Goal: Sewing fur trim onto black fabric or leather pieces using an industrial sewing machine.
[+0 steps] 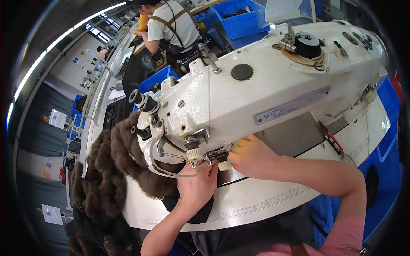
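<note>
A white industrial sewing machine [222,98] spans the view, and both hands work close to its needle end. My left hand [196,183] reaches under the machine head, its fingers bent and pressed together; the fingertips are hidden behind the head's parts. Black fabric [200,212] lies beneath that hand and wrist. Just left of it, a bulky brown fur piece [132,153] rests against the machine and hangs over the table's left edge. To the right of the needle area, my right hand [252,157] is closed, fingers curled; what it pinches is out of sight.
Red-handled thread snips [331,138] lie right on the white machine table [265,200], which has a printed ruler along its front. A black thread bobbin [307,45] sits atop the machine. Blue bins [239,23] stand behind and at right. Another person [173,27] works farther back.
</note>
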Available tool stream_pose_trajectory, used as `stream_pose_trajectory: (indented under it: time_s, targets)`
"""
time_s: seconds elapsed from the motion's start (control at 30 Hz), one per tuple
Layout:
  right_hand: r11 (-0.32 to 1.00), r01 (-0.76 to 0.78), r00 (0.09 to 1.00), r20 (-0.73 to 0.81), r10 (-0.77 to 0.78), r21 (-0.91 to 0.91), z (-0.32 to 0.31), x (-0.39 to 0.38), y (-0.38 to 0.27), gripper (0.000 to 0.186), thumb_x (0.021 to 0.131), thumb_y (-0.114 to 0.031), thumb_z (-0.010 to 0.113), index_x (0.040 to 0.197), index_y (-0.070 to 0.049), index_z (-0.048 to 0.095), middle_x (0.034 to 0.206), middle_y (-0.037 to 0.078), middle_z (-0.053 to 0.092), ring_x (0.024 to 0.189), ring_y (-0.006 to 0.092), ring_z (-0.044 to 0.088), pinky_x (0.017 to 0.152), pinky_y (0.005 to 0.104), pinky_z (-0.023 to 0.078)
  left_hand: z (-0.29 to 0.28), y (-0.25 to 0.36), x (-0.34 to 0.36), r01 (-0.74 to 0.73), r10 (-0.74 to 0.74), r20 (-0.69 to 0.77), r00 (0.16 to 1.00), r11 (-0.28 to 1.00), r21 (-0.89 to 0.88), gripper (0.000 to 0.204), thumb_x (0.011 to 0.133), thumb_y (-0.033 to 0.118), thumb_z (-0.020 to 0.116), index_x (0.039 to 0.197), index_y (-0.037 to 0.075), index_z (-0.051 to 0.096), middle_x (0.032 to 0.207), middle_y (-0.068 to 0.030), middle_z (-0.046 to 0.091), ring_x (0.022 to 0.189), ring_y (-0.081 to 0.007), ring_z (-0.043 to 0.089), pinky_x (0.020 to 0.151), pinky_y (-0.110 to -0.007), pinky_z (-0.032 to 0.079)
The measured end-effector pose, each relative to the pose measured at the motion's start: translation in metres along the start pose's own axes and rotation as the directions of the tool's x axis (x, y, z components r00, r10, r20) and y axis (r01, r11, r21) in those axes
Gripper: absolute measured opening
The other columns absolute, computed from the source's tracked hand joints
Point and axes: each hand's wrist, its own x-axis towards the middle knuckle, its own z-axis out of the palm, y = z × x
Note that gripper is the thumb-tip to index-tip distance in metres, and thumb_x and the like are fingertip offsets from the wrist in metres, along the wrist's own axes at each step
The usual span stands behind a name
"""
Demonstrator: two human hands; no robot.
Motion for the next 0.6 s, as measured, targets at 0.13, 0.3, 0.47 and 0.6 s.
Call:
stream_pose_trajectory:
  time_s: [0.13,0.3,0.47,0.6]
  targets:
    - [0.999,0.004,0.999,0.044,-0.006,0.039,0.0,0.013,0.001,0.006,0.076,-0.014,0.064,0.081,-0.011,0.064,0.073,0.001,0.062,0.075,0.0182,0.062,0.08,0.0351,0.043,-0.001,0.005,0.002,0.025,-0.025,-0.007,1.0,1.0,-0.005,0.016,0.082,0.015,0.07,0.071,0.004,0.066,0.064,-0.0139,0.059,0.06,-0.033,0.059,0.051,-0.043,0.045]
    - [0.991,0.044,0.998,0.03,-0.049,0.129,-0.002,0.014,0.005,0.005,0.072,-0.013,0.065,0.071,-0.01,0.061,0.072,0.003,0.062,0.073,0.0213,0.062,0.076,0.037,0.047,-0.035,0.002,0.011,-0.2,0.249,0.234,0.94,0.956,-0.217,0.006,0.081,0.009,0.063,0.079,0.004,0.064,0.082,-0.0134,0.062,0.08,-0.0318,0.061,0.067,-0.042,0.048]
    - [0.994,0.054,0.998,0.027,-0.057,0.091,0.01,0.001,0.005,0.012,0.066,-0.014,0.064,0.059,-0.009,0.055,0.066,0.004,0.057,0.066,0.0214,0.059,0.059,0.0343,0.05,-0.072,-0.031,0.021,-0.536,0.498,0.288,0.818,0.842,0.066,0.025,0.082,0.018,0.069,0.103,0.006,0.069,0.09,-0.0013,0.064,0.079,-0.0179,0.062,0.063,-0.034,0.048]
    - [0.985,0.167,0.954,0.246,-0.172,0.042,0.048,-0.025,0.019,0.009,0.068,-0.013,0.063,0.062,-0.008,0.059,0.067,0.005,0.058,0.065,0.0235,0.062,0.055,0.0365,0.051,-0.054,-0.048,-0.002,-0.379,0.334,0.362,0.871,0.923,0.061,0.026,0.086,0.027,0.061,0.106,0.011,0.068,0.108,0.0002,0.063,0.104,-0.0187,0.058,0.097,-0.045,0.038]
